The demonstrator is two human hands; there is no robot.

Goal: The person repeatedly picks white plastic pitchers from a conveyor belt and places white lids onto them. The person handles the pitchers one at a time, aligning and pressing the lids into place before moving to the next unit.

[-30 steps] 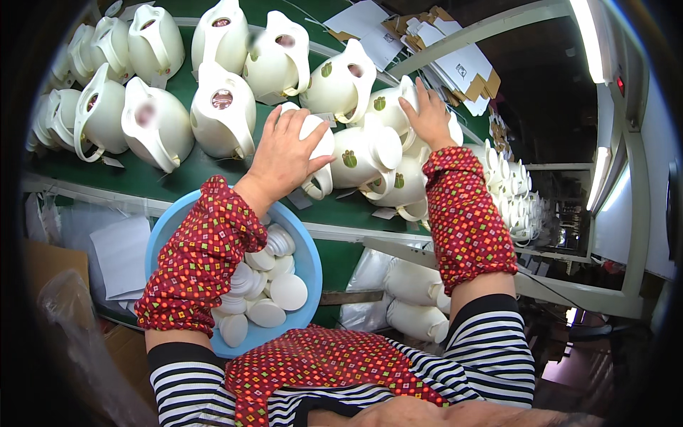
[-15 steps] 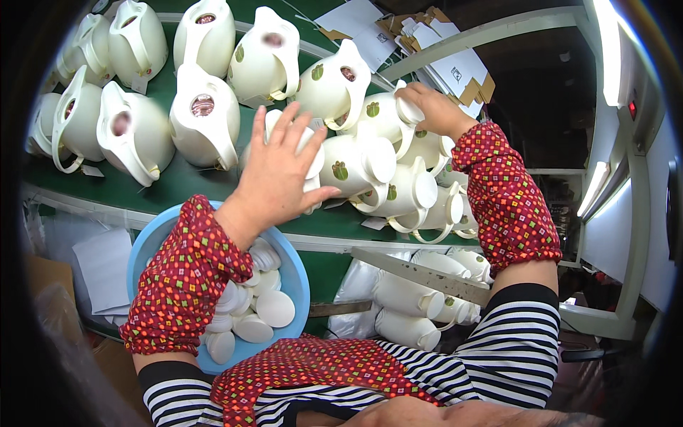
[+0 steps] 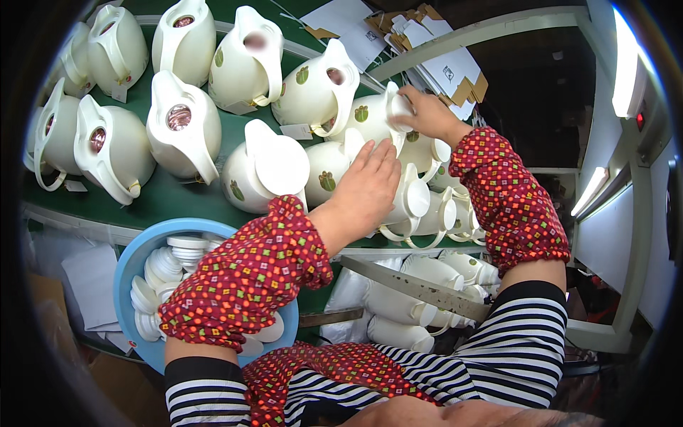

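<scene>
Cream-white vacuum jugs with handles and green leaf motifs stand in rows on a green surface. My right hand (image 3: 432, 116) has its fingers closed on the round white lid (image 3: 400, 112) of a jug (image 3: 368, 114) in the back row. My left hand (image 3: 366, 186), fingers stretched out and close together, lies over another jug (image 3: 327, 165) and partly hides it. Whether its palm presses the lid I cannot tell. Left of this hand stands a lidded jug (image 3: 245, 178). Farther left, jugs such as this one (image 3: 181, 135) have open tops showing shiny pinkish linings.
A blue basin (image 3: 126, 285) of white round lids (image 3: 165, 265) sits at the near left, partly under my left sleeve. Several white jugs (image 3: 398, 302) lie below the metal rail (image 3: 413, 286). Flattened cartons (image 3: 455, 67) are piled at the back; a metal frame (image 3: 491, 35) rises at the right.
My left hand has moved right, from the jug nearest the basin to the neighbouring one, leaving the first jug's lid in sight. My right hand stays at its lid. The jugs appear farther left.
</scene>
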